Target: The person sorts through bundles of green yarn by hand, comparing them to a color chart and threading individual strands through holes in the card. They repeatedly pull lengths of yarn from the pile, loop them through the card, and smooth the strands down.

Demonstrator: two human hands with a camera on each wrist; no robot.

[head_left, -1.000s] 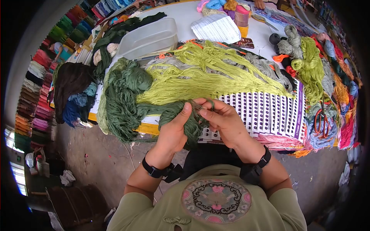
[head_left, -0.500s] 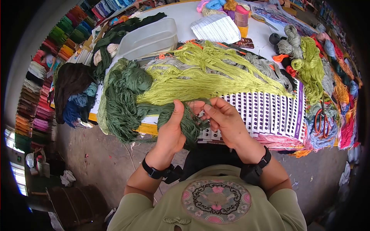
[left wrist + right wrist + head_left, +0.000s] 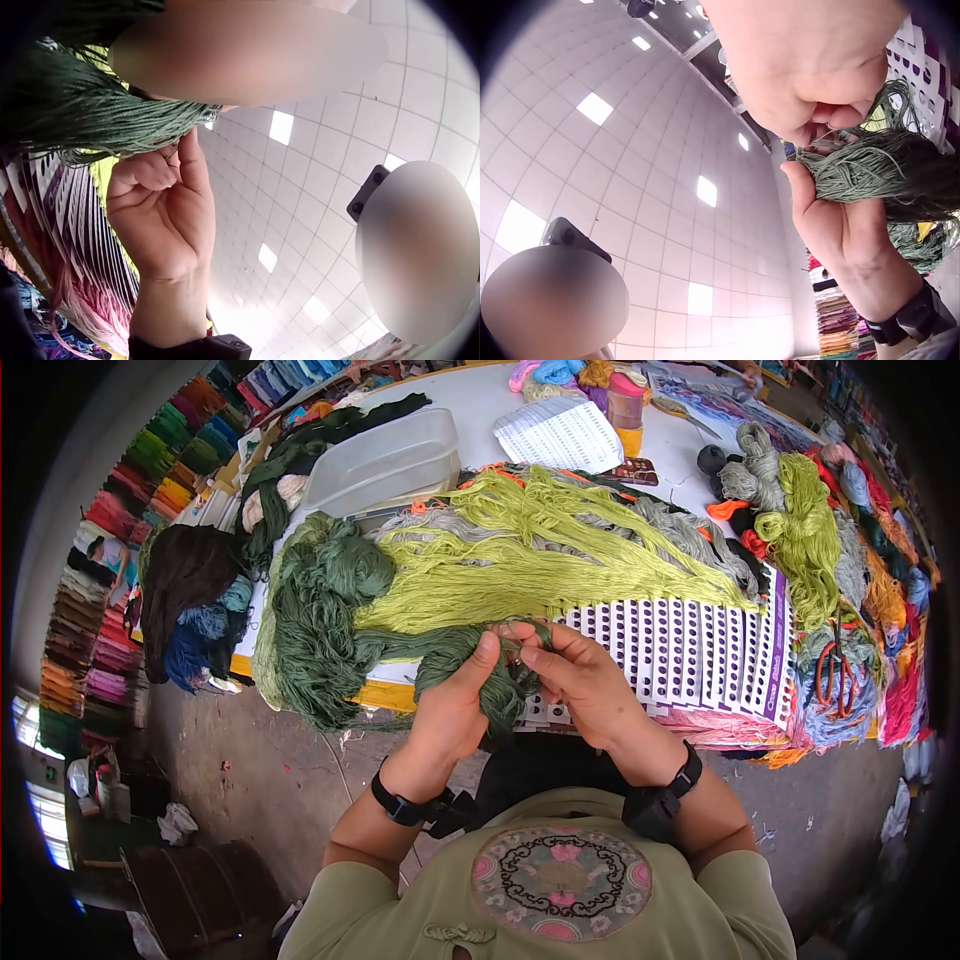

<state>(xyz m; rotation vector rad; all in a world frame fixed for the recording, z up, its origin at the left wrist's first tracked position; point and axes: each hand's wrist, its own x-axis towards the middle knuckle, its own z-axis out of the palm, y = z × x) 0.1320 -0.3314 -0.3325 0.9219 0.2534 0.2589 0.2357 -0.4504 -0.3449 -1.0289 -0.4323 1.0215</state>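
A dark green skein of thread (image 3: pixel 505 685) lies bunched in my left hand (image 3: pixel 448 710), whose fingers curl around it while the thumb leans toward the other hand. My right hand (image 3: pixel 598 690) meets it at the skein's right end, thumb and index finger pinching a few green strands. From the right wrist view, the looped threads (image 3: pixel 862 169) drape across the left palm, with the right fingers bent close over their end. Leftward, the green strands run into a larger dark green heap (image 3: pixel 320 620) at the table's front edge.
Lime-green thread (image 3: pixel 480 570) spreads over cards with rows of dark dots (image 3: pixel 690 650). Behind stand a clear plastic bin (image 3: pixel 385 460) and a printed sheet (image 3: pixel 558 435). Red-handled scissors (image 3: pixel 833 680) lie at right among coloured skeins; dark brown thread (image 3: pixel 190 595) hangs at left.
My left thumb lifted upright half a second ago and now leans back toward the right fingers. The right fingers shifted slightly at the strands; the skein stays in the left hand.
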